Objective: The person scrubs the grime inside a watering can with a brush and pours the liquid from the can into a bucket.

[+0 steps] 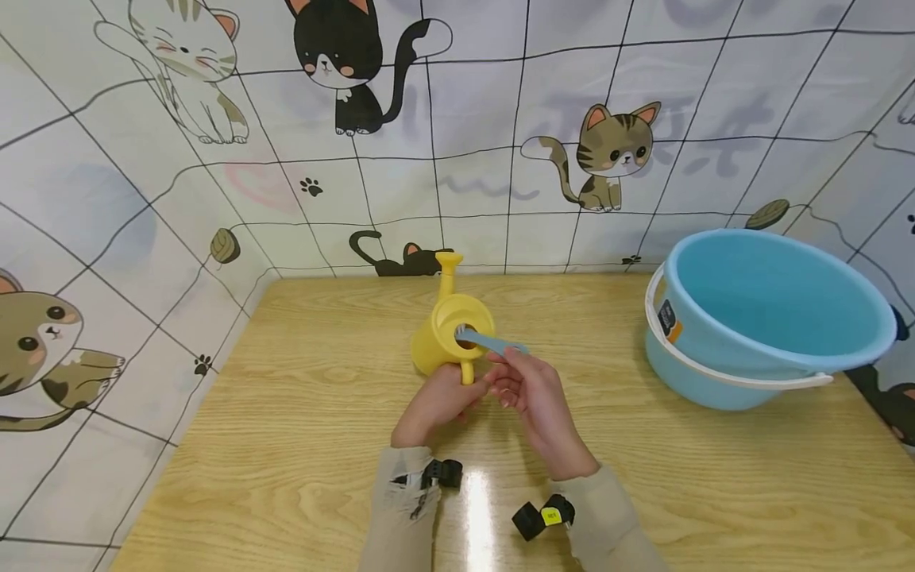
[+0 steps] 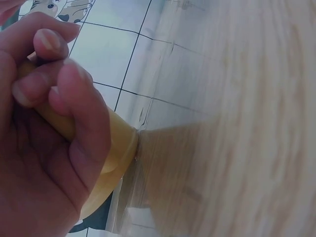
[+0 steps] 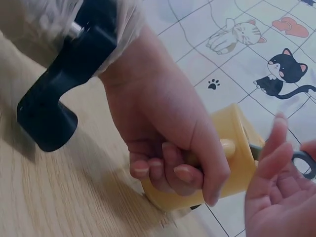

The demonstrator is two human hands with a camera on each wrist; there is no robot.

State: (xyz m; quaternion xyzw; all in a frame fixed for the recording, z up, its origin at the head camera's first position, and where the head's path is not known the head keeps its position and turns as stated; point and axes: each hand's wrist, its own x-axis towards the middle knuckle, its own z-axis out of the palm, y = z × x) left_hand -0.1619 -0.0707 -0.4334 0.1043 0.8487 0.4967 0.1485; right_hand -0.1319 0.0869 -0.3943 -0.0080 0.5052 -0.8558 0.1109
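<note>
A yellow watering can [image 1: 429, 346] stands tilted near the middle of the table, its round opening turned toward me and its spout pointing to the back wall. My left hand [image 1: 440, 399] grips the can's handle, with fingers curled round it in the right wrist view. Between the thumb and fingers of my right hand [image 1: 538, 401] is a slim blue brush [image 1: 489, 342] with a ring-shaped end [image 3: 306, 164]. The brush's pale head lies at the can's opening, partly inside. In the left wrist view the can's yellow body [image 2: 123, 140] shows behind the left fingers.
A large light-blue bucket [image 1: 715, 380] with a white handle stands on the right, a blue basin [image 1: 775, 274] resting tilted on top of it. The wooden table [image 1: 300, 445] ends at a cat-patterned wall covering [image 1: 486, 183] at the back and sides.
</note>
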